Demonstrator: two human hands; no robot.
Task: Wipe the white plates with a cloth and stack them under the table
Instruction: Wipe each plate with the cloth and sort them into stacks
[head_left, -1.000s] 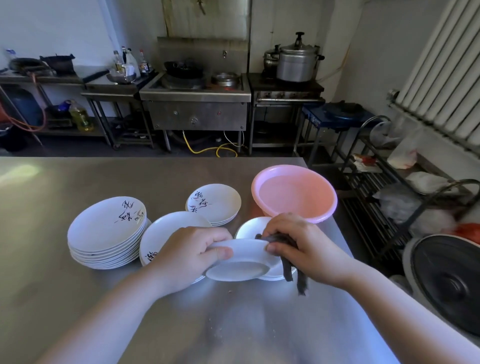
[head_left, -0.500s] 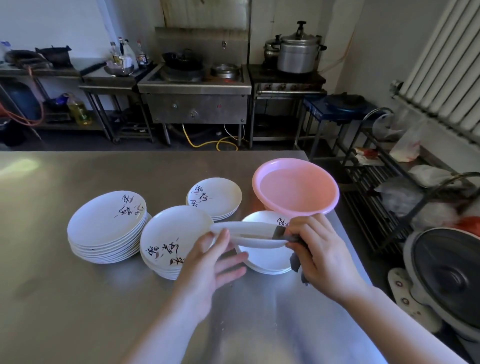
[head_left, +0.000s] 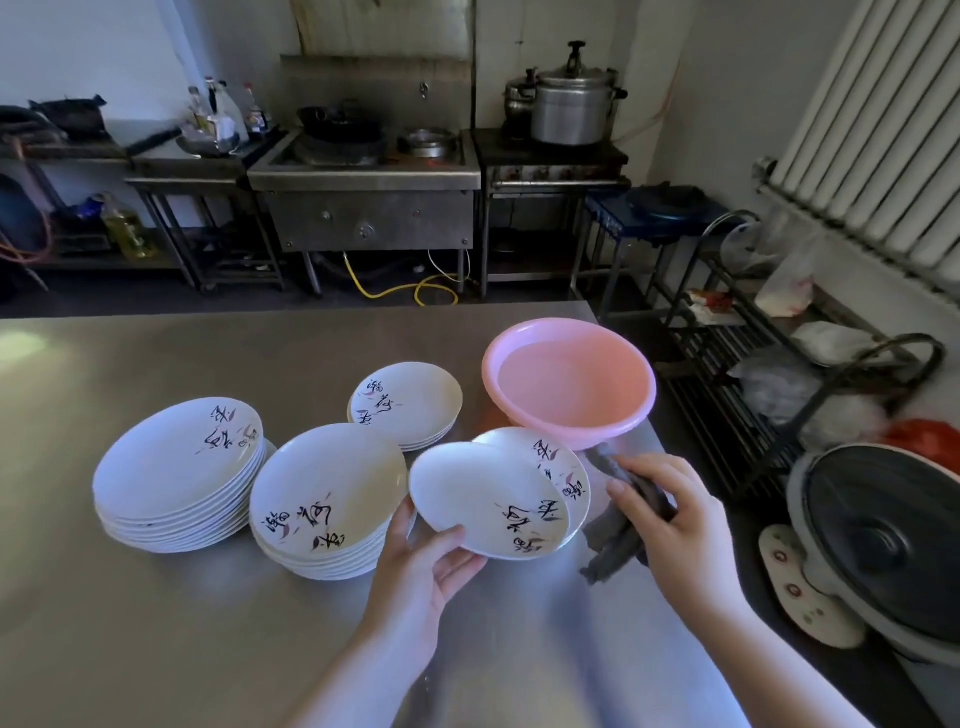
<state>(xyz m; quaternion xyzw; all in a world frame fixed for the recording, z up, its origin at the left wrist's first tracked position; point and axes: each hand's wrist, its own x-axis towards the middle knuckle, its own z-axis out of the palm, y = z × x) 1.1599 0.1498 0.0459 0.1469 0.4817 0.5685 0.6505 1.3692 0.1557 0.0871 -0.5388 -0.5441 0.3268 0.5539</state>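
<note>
Nearest, the left hand (head_left: 415, 571) holds a white plate (head_left: 483, 499) by its near rim, thumb on top and fingers curled beneath, the plate face up and tilted over the steel table (head_left: 156, 649); the right hand (head_left: 670, 514) is curled round a dark grey cloth (head_left: 615, 545), which hangs down just right of the plate; partly under the held plate lies another plate (head_left: 566, 467), whether one or a pile I cannot tell; left of the hands sits a stack of plates (head_left: 322, 493), with a taller stack (head_left: 176, 462) further left; behind them a smaller stack (head_left: 410, 402) sits beside a pink basin (head_left: 571, 384) near the table's right edge; beyond the table stand a steel stove (head_left: 363, 197) and a pressure cooker (head_left: 574, 106).
</note>
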